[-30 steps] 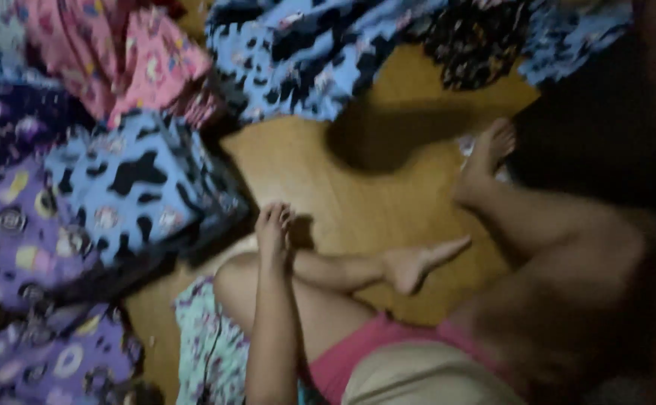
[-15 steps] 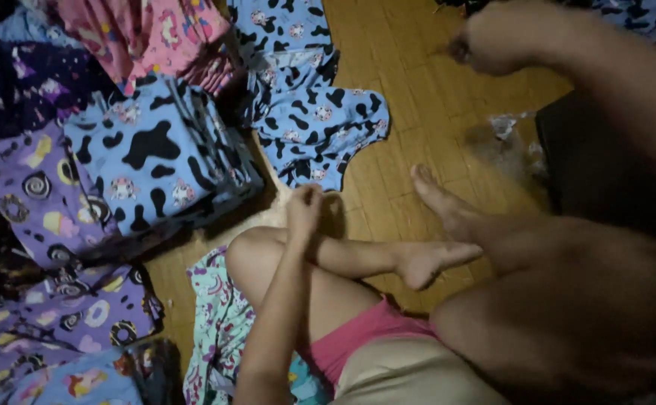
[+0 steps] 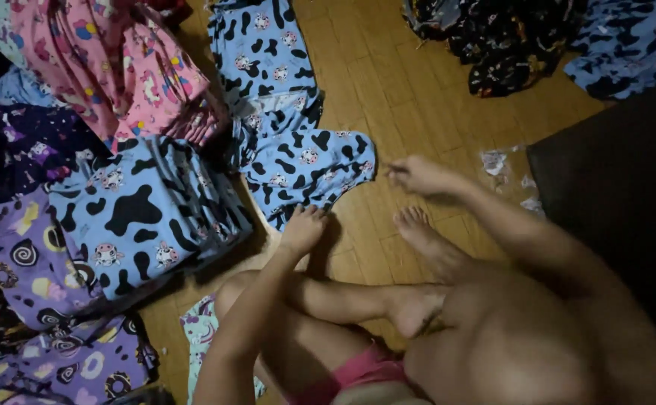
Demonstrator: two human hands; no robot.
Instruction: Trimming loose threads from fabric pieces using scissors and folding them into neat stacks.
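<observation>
A blue cow-print garment (image 3: 290,142) lies spread flat on the wooden floor (image 3: 410,97) in front of me. My left hand (image 3: 302,229) rests at its near hem, fingers curled onto the cloth edge. My right hand (image 3: 418,175) hovers just right of the garment's rounded corner, fingertips pinched together and pointing left, a small gap from the fabric. Nothing shows between those fingers. My bare legs and feet (image 3: 418,225) are folded below the hands.
A stack of folded blue cow-print clothes (image 3: 140,210) sits at left, with purple swirl-print piles (image 3: 35,270) and pink ones (image 3: 118,67) around it. Dark and blue garments (image 3: 523,37) are heaped at the far right. Crumpled clear plastic (image 3: 497,161) lies beside a dark block (image 3: 613,195).
The view has closed in on the spread garment. My right hand came down from the upper right to the garment's right corner. My left hand slid forward onto the near hem.
</observation>
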